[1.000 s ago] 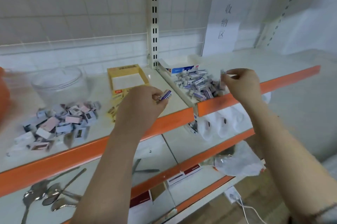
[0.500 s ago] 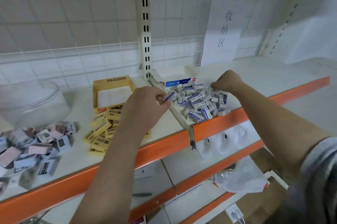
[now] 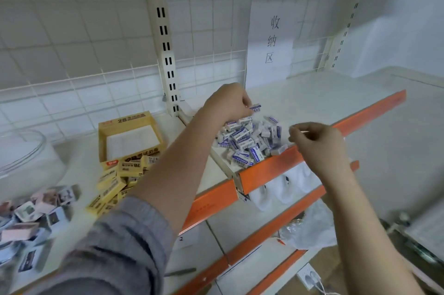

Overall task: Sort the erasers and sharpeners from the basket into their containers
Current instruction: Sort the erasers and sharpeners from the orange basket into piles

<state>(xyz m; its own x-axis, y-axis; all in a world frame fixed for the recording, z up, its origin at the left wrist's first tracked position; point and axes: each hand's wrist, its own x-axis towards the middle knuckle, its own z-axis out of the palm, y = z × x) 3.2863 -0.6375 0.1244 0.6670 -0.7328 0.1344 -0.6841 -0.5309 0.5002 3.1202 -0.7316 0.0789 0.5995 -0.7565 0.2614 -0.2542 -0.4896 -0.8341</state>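
Since half a second ago the left hand (image 3: 228,104) has carried its blue-and-white eraser (image 3: 255,107) from the divider across to the far side of the blue-and-white eraser pile (image 3: 249,143), while the right hand (image 3: 317,140) has drawn back from the pile toward the orange shelf edge (image 3: 319,131). Left fingers are curled, pinching that eraser at their tips, just above the back of the pile and not touching it. Right fingers are loosely curled with the thumb near the fingertips; whether they hold anything cannot be told through the blur. Both hands work over a white shelf (image 3: 324,97) backed by a wire grid, with a slotted upright post (image 3: 165,49) and a paper sign (image 3: 272,39) bearing three characters behind. On the shelf section to the left stands a yellow cardboard box (image 3: 131,134), open-topped, its white bottom showing, and yellow erasers (image 3: 120,181) lie spilled against its front. Farther left is a clear plastic tub (image 3: 24,157), blurred, and before it a loose heap of pink and grey packaged items (image 3: 31,217). Below, lower orange-edged shelves hold white plastic pieces (image 3: 283,189) and a crumpled clear bag (image 3: 310,229).
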